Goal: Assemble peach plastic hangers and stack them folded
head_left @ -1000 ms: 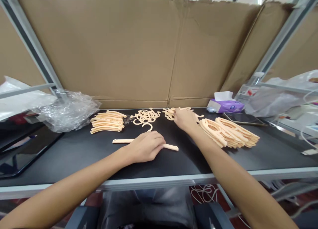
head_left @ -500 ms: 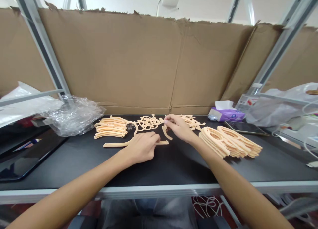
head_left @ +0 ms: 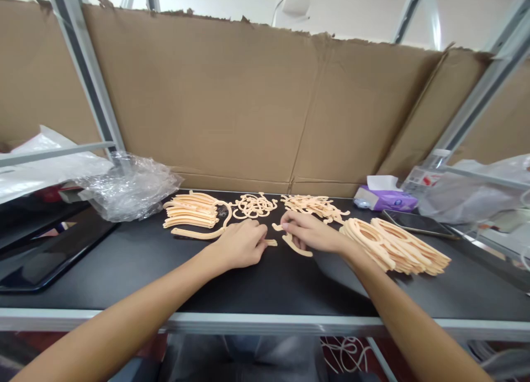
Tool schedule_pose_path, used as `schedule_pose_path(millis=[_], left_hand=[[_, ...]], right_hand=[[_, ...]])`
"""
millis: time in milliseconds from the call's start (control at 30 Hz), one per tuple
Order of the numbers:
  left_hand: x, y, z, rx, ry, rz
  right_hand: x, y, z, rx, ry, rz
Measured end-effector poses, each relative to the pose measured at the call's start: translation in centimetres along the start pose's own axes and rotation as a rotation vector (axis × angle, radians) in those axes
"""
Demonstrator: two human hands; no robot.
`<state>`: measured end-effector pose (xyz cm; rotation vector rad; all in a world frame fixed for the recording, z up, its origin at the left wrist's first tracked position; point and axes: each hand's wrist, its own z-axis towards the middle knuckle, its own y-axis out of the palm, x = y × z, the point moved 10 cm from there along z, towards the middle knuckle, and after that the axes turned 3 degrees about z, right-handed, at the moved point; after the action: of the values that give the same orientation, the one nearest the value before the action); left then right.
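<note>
My left hand (head_left: 243,243) is closed around a beige plastic hanger piece (head_left: 192,234). A straight arm and a large curved hook show to the hand's left, and a short end pokes out on its right; the middle is hidden by my fingers. Close by, my right hand (head_left: 308,231) pinches a small curved beige plastic piece (head_left: 300,251), its fingers partly covering it. The two held parts are apart. Behind my hands lie a pile of hook-shaped pieces (head_left: 255,206) and a pile of slim curved pieces (head_left: 313,205).
Stacked hanger arms (head_left: 191,208) lie at the left, and stacked pieces with round openings (head_left: 395,248) at the right. Crumpled clear plastic (head_left: 128,191) and a dark tray-like object (head_left: 53,249) sit further left. A purple tissue pack (head_left: 387,199) and a tablet (head_left: 418,223) lie back right.
My right hand has come down and slightly right, bringing the small curved piece nearer the table front. My left hand stays on the hanger piece, which has turned a little. The view has shifted slightly.
</note>
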<state>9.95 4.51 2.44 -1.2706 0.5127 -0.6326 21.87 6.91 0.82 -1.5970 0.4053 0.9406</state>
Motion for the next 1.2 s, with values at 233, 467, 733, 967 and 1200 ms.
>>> schedule_pose_path(millis=[233, 467, 733, 967, 1200], left_hand=[[-0.4, 0.2, 0.1, -0.001, 0.016, -0.043], [-0.6, 1.0, 0.3, 0.054, 0.034, -0.149], [-0.8, 1.1, 0.4, 0.044, 0.005, -0.175], [-0.5, 0.8, 0.6, 0.046, 0.007, -0.188], [-0.7, 0.9, 0.7, 0.040, -0.028, -0.245]], right_hand=[[-0.3, -0.8, -1.7, 0.135, -0.168, -0.191], [-0.4, -0.1, -1.2, 0.176, -0.164, -0.187], [-1.8, 0.1, -1.4, 0.152, -0.281, -0.349], [-0.7, 0.7, -1.6, 0.037, -0.140, -0.271], [-1.0, 0.6, -1.4, 0.028, -0.134, -0.299]])
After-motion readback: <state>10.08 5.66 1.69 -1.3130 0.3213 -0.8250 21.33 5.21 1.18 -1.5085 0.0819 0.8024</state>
